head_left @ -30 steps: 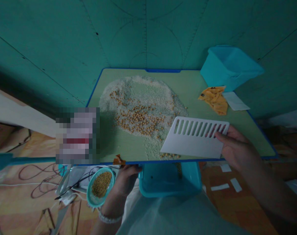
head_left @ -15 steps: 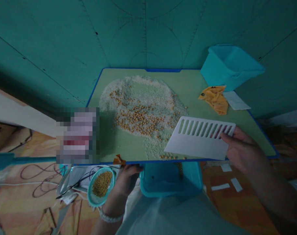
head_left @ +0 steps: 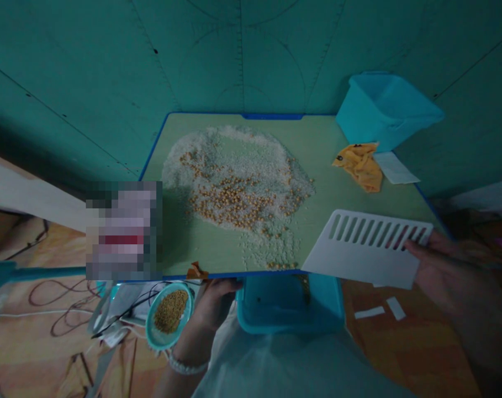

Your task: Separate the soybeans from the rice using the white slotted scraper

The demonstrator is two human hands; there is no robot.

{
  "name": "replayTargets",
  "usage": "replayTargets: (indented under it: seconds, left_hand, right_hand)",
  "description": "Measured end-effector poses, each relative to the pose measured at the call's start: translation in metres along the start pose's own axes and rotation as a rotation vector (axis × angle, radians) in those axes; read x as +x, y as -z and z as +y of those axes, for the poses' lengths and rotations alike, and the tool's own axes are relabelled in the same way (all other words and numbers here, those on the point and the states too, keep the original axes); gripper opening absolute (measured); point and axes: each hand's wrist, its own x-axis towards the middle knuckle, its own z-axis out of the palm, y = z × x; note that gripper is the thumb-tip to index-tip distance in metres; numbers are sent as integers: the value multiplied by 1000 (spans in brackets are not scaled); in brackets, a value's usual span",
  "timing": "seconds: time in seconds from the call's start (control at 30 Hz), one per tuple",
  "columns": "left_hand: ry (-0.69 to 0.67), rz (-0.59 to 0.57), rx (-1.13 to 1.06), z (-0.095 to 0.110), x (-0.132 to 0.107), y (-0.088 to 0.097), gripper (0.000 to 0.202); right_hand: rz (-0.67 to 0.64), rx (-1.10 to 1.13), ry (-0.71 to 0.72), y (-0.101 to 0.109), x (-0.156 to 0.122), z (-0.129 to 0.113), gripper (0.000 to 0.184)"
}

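My right hand (head_left: pixel 445 271) grips a white slotted plastic scraper (head_left: pixel 369 249) by its right end, holding it over the near right corner of a green blue-edged board (head_left: pixel 329 182). A spread of white rice mixed with tan beans (head_left: pixel 238 182) covers the board's middle. My left hand (head_left: pixel 213 301) is curled around the left rim of a teal plastic tub (head_left: pixel 290 304) held under the board's near edge. A few beans lie at that edge above the tub.
A second teal tub (head_left: pixel 385 108) stands at the board's far right, with a yellow cloth (head_left: pixel 358 166) and a white paper (head_left: pixel 395 168) beside it. A small teal bowl of grain (head_left: pixel 170 312) and cables lie on the floor at left. A blurred patch covers the board's left corner.
My right hand has carried the scraper to the right and slightly nearer, away from the grain pile. My left hand and the tub have stayed put.
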Motion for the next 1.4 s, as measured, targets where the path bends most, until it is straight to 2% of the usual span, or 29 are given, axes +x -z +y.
replayTargets:
  seconds: [0.3, 0.47, 0.7, 0.9, 1.1, 1.3, 1.4]
  left_hand:
    - [-43, -4, -20, 2, -3, 3, 32]
    - [-44, 12, -28, 2, -2, 4, 35]
    - [-17, 14, -29, 3, -2, 4, 32]
    - [-47, 23, -39, 1, -3, 6, 21]
    - [-54, 11, -37, -1, 0, 7, 33]
    - [-35, 17, -23, 0, 0, 6, 34]
    - [-18, 25, -23, 1, -1, 6, 31]
  right_hand:
    - [-19, 133, -127, -27, 1, -11, 37]
    - [-79, 171, -85, -27, -2, -12, 33]
    - [-16, 137, -114, -29, 1, -10, 27]
    - [-29, 139, -110, -27, -1, -8, 35]
    - [-68, 92, -116, -25, -5, -8, 32]
    - [-35, 103, -94, -30, -4, -9, 30]
    - [-59, 71, -125, -31, -3, -8, 28]
